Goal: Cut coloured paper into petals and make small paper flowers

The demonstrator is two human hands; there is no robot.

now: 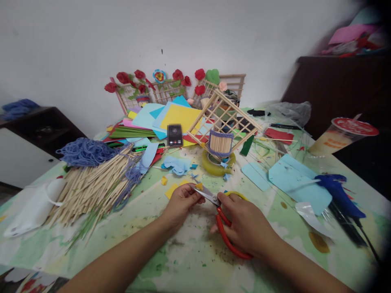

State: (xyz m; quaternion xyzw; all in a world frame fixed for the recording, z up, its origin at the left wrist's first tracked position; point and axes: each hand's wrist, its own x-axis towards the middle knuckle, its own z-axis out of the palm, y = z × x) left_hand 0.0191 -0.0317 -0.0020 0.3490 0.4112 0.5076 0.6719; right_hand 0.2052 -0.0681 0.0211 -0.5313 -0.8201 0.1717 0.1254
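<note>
My right hand [241, 219] is wrapped round the handles of a pair of scissors [225, 232], one loop red and the other yellow. Their blades point left and stand apart. Between the blades sits a small piece of yellow paper [199, 186], which the fingers of my left hand [185, 201] pinch at the blade tips. Beyond my hands lie blue paper petals [175, 166] and small yellow scraps [164, 180]. Just behind the scissors, a roll of yellowish tape [214, 167] supports a wooden stick lattice [224, 118] with a small stick basket [220, 144] bound in purple yarn.
Left are a heap of wooden sticks [91, 183], purple yarn [87, 151] and a white appliance [36, 209]. On the right lie light-blue paper [296, 183], a blue glue gun [339, 195] and a lidded drink cup [339, 136]. Yellow paper [180, 118] and red flowers [178, 75] stand behind.
</note>
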